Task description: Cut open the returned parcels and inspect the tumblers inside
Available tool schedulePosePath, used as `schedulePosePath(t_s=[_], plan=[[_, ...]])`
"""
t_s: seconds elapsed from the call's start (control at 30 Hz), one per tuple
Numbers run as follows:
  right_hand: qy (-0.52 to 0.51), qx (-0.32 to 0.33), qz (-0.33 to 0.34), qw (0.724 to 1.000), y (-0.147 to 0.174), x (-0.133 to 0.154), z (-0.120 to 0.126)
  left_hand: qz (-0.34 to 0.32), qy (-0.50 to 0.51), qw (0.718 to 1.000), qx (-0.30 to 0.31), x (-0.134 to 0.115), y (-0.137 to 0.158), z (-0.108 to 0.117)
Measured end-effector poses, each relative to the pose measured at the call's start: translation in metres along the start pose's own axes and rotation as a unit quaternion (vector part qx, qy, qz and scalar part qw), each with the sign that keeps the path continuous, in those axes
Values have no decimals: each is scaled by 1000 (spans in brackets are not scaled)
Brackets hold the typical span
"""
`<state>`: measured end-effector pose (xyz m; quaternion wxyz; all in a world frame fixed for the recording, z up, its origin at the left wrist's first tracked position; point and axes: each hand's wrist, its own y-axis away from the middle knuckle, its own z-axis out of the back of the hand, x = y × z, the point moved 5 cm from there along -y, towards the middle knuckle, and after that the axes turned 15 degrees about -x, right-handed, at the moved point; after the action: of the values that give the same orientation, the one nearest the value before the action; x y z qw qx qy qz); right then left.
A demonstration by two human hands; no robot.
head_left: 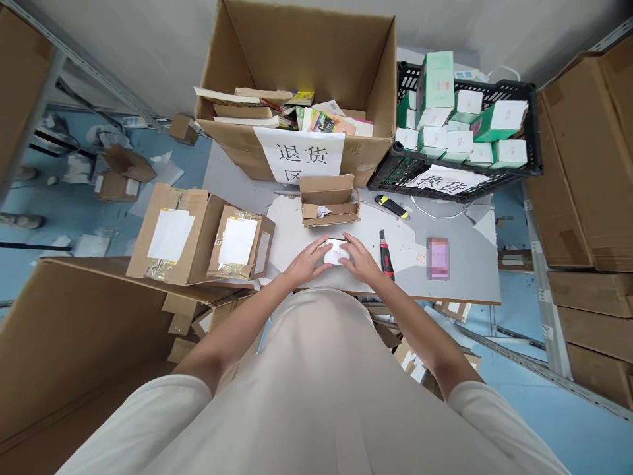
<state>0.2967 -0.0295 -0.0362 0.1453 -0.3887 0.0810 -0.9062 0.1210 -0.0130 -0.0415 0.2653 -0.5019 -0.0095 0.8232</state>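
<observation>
Between my two hands, near the front edge of the table, is a small white box (337, 251) with faint writing on its top. The fingers of my left hand (310, 261) press against its left side. My right hand (362, 259) grips it from the right. Just beyond stands a small open cardboard box (329, 206) with a crumpled white scrap inside. A red and black utility knife (386, 254) lies to the right of my right hand. Farther back is a yellow and black utility knife (392, 206).
A large carton (366, 148) of books and a black crate (531, 132) of green-white boxes stand at the back. Two taped cartons (173, 234) (240, 243) sit at the left. A pink blurred item (438, 258) lies at the right. Shelving flanks the table (469, 277).
</observation>
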Motion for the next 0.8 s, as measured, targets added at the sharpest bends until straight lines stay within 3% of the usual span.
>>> schedulePosePath(t_s=[0.13,0.27,0.4,0.47,0.57,0.67,0.73,0.8], plan=[[40,46,51,997,2,4,6,-36,-21,999,2,4,-10,19],[131,104,35,985,-10,12,7,2,-133,990,-54,32,-40,46],[143,131,28,981,-23,20,1,49,-238,970,20,64,-79,42],[117,110,34,986,-25,22,7,81,-264,960,43,75,-93,37],[64,-17,19,998,-19,25,54,123,-306,942,53,85,-103,36],[26,-201,-28,979,-6,25,143,137,-309,939,63,89,-104,38],[37,-349,-59,934,-4,16,210,146,-293,944,49,90,-103,40],[70,-507,-55,858,-16,-1,267,148,-275,950,31,91,-101,40]])
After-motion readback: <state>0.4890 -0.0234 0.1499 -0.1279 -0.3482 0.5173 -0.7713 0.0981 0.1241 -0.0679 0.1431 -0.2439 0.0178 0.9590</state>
